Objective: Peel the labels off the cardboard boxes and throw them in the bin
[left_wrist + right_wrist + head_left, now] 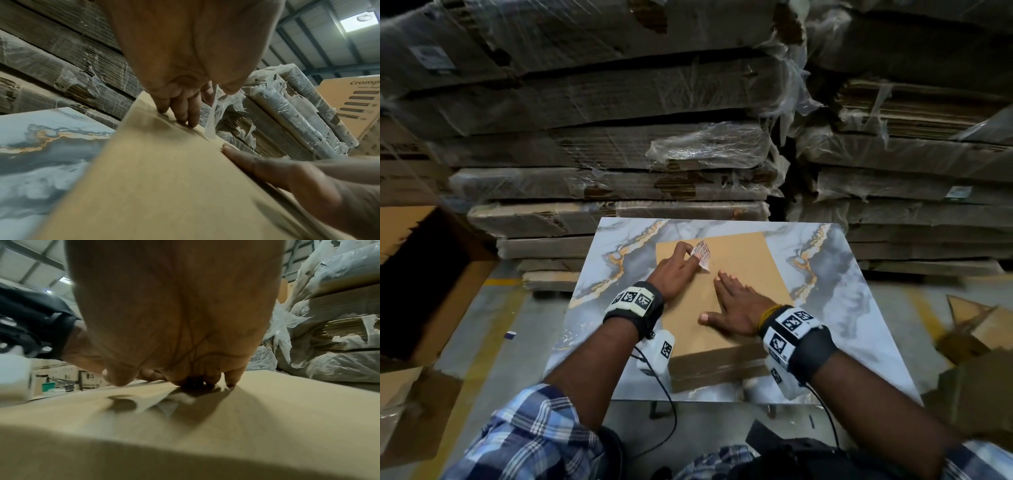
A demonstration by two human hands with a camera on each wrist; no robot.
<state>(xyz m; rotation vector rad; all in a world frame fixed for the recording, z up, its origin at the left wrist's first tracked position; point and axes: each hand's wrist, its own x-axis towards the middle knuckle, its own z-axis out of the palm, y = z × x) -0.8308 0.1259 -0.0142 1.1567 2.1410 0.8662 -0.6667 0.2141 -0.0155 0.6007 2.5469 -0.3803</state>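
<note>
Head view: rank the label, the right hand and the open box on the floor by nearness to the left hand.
1. label, pinched in the left hand itself
2. right hand, flat on the cardboard beside it
3. open box, far off on the floor at the left

On the table point(859, 308), near its middle: the flat cardboard box point(739, 274); on the box, left part, far side: the left hand point(674, 274) with the label point(703, 255), lifted between the fingers; just right of it, nearer: the right hand point(736, 308), flat on the box; behind the table: stacks of wrapped cardboard point(619, 154); left of the table, on the floor: an open carton point(431, 281); right, near side: loose cardboard pieces point(979, 342).
</note>
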